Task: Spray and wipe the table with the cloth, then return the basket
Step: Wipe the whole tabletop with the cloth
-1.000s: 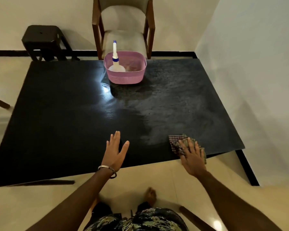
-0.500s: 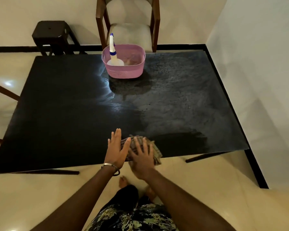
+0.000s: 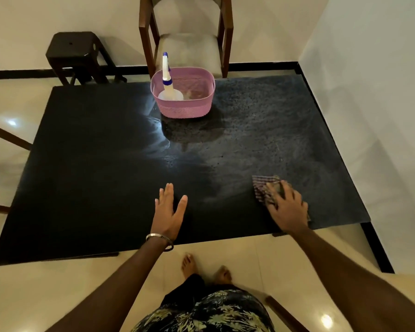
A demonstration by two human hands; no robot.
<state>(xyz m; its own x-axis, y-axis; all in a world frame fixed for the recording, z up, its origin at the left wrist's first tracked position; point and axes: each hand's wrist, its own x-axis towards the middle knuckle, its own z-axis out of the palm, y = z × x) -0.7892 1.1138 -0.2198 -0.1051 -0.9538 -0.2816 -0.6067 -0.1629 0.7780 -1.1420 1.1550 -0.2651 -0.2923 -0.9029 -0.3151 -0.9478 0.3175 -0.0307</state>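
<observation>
no legible text, labels, brands, numbers or signs anywhere in view

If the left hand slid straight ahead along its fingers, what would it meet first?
Probably nothing soon: the left hand points up the bare dark table, and that line seems to pass left of the pink basket, though depth is unclear.

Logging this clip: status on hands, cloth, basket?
Left hand flat on table. Right hand pressing cloth near front right edge. Basket with spray bottle at far edge, clear of wiping.
</observation>
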